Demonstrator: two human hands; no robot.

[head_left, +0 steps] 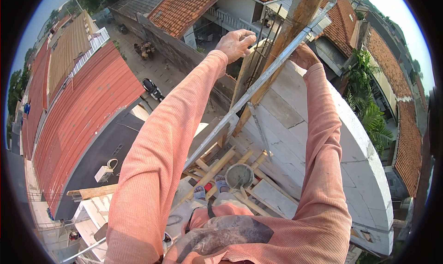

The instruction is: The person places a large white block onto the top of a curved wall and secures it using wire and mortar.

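My left hand is raised beside upright steel bars, its fingers curled and pressed together. Whatever they may pinch is too small to make out. Right of the bars, my right hand is bent inward close to a tall wooden post, above the top of a pale block wall. Its fingertips are partly hidden, so what it grips cannot be made out. A long grey metal pole slants between my two arms, crossing in front of the post.
Below, my sandalled feet stand among wooden planks, next to a round bucket of grey mortar. A red metal roof lies to the left. Far beneath, a parked motorbike stands on paving. Tiled roofs rise beyond.
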